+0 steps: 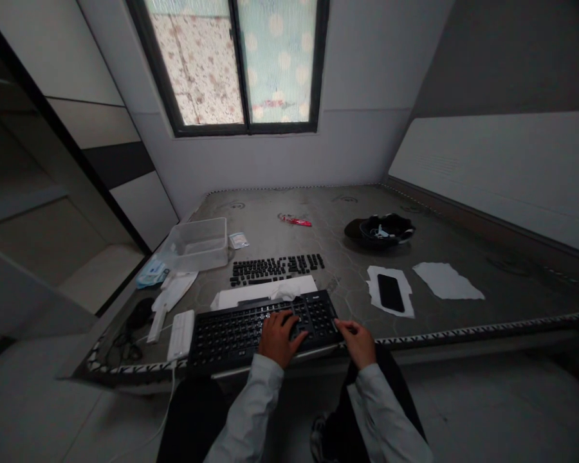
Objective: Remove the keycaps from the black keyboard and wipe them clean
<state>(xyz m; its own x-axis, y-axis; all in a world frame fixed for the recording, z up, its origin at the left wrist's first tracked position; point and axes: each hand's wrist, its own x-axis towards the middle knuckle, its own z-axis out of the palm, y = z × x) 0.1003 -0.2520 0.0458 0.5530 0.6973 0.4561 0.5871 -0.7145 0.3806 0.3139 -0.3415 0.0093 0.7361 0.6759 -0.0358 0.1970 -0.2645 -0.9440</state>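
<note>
A black keyboard [231, 334] lies tilted along the near edge of the bed-like surface, just over my knees. Its key area shows rows of small glossy marks, seemingly the bare key sockets. My left hand [278, 337] rests on its right half, fingers apart and bent, thumb out to the side. At the keyboard's right edge my right hand [359, 341] is closed, thumb and fingertips pinching that edge. Whether anything small is also between them cannot be made out. Loose black keycaps [275, 269] sit in rows behind the keyboard, beyond a white paper [289, 286] with a crumpled tissue.
A white power strip [181, 335] with a cord is left of the keyboard. Further back stands a clear plastic box [197, 244]. A phone [390, 293] lies on paper at right, near another paper sheet [448, 280]. Behind are a black cap [381, 230] and a red item [296, 220].
</note>
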